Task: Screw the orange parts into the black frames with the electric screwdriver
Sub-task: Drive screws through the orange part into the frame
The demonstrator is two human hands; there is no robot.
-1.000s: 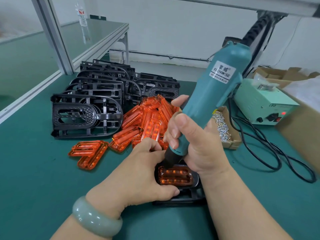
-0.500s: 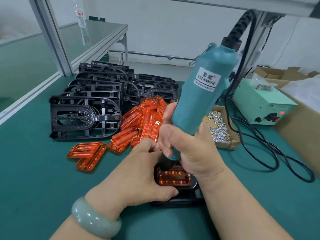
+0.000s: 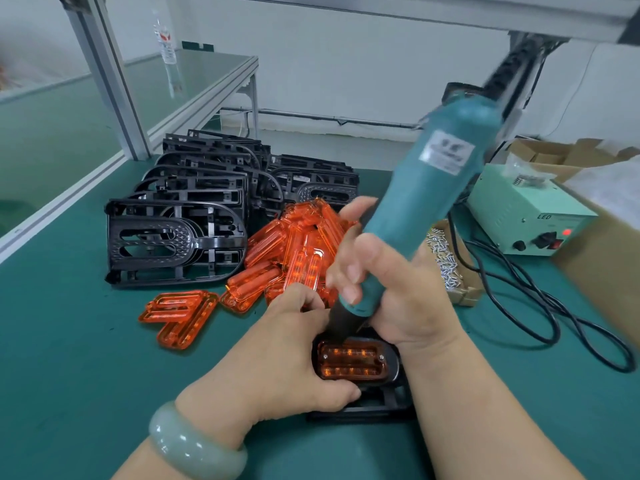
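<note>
While stacked black frames (image 3: pixel 176 237) and a heap of orange parts (image 3: pixel 298 244) lie unassembled at left, the working frame (image 3: pixel 381 403) is clamped by the left hand (image 3: pixel 287 351), fingers curled. Two screws (image 3: pixel 325 356) are seen in its seated orange part (image 3: pixel 351 362), and the electric screwdriver (image 3: pixel 426 209) is gripped by the right hand (image 3: pixel 391 289). Most work is judged outstanding.

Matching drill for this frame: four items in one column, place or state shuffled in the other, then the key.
Items
1. electric screwdriver
2. seated orange part
3. screws
4. power supply

Place or state
a. in a small cardboard tray
b. red light lit
c. in the black frame that the left hand holds
d. gripped by the right hand

Pairs: 1-d, 2-c, 3-a, 4-b
</note>
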